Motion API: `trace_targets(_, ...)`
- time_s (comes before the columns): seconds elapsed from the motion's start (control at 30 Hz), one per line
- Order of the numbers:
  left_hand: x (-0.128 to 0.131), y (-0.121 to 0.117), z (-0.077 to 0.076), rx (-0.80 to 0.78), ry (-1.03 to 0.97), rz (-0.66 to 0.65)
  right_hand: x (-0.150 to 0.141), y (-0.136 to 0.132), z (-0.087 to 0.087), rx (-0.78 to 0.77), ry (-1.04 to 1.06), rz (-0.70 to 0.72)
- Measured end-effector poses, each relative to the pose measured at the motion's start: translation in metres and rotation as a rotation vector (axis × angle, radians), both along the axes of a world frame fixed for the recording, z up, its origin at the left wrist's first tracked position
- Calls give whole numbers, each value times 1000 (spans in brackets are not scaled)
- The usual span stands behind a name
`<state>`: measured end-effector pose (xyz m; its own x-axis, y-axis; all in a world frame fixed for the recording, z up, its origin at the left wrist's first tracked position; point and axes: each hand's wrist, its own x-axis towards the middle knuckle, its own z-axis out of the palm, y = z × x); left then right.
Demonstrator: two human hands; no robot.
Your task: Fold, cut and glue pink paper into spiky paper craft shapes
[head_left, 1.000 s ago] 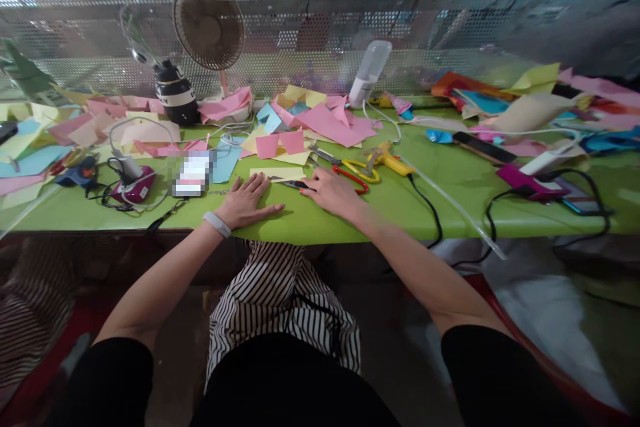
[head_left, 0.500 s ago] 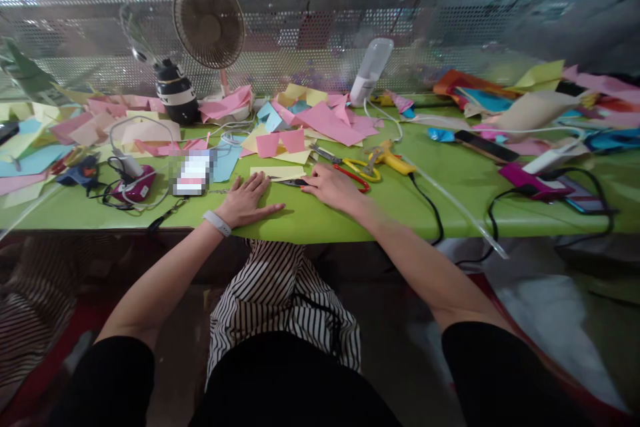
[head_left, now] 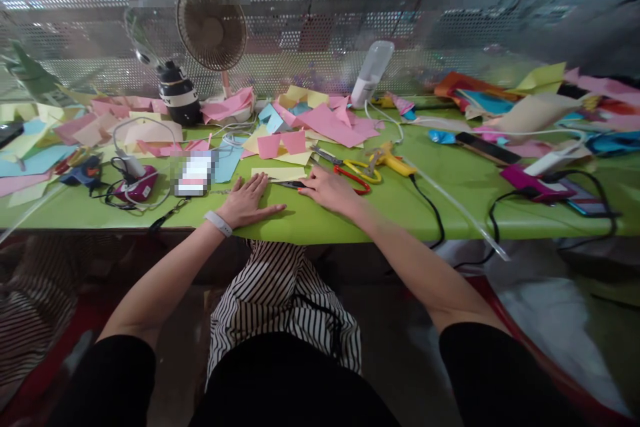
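My left hand (head_left: 245,201) lies flat on the green tabletop, thumb stretched out and a pale band on the wrist. Its fingertips touch the left end of a pale yellow paper strip (head_left: 281,174). Across from it, my right hand (head_left: 327,188) rests palm down with its fingers slightly bent and apart at the strip's right end. A dark pointed tool (head_left: 290,184) lies along the strip's near edge, tip to the left; its other end is hidden by my right hand. Just beyond that hand are scissors (head_left: 369,173) with a yellow handle loop and a red handle (head_left: 354,181).
A yellow glue gun (head_left: 395,161) with a black cord lies to the right. Folded pink paper (head_left: 281,145) and other coloured sheets stretch along the back. A phone (head_left: 194,173), purple power blocks (head_left: 137,185), a black bottle (head_left: 179,95) and a fan (head_left: 212,24) stand or lie leftward.
The view has shifted very slightly. Both hands keep the same place on the table, and the paper strip and tools stay put.
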<state>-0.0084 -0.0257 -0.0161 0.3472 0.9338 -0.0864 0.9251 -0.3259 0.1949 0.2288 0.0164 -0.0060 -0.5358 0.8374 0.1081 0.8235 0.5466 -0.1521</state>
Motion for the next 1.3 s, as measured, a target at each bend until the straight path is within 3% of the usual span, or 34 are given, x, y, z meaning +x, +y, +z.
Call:
trace_targets(0.2, -2, 3, -1, -3, -4, -7, 3, 0, -1, 4, 15, 16)
trace_targets(0.53, -30, 1, 8, -39, 20, -37, 1, -1, -2, 16, -1, 0)
trace_targets(0.97, -32, 3, 1, 34, 18, -66, -6, -2, 2, -17, -24, 17)
trace_targets(1.3, -30, 0, 1, 41, 48, -78, -3, 3, -5, 40, -14, 11)
